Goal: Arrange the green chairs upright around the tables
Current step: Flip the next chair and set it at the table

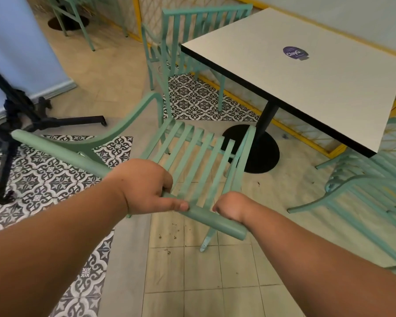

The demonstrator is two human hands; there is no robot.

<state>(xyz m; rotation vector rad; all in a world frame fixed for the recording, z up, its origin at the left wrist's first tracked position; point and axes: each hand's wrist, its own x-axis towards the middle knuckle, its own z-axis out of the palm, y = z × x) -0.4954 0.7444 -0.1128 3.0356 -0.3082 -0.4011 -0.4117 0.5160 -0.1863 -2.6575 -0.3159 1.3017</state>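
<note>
Both hands clamp the top rail of the mint-green slatted metal chair point(192, 156): left hand point(144, 186), right hand point(230, 208). Chair hangs tilted beyond the grip, short of the white square table point(306, 88). Advice: lower evenly, legs flat.

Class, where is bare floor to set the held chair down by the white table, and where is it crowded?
Free: plain tiles between the held chair, the table base and the right-hand green chair; also the near floor. Crowded: left, around the black stand legs.
</note>
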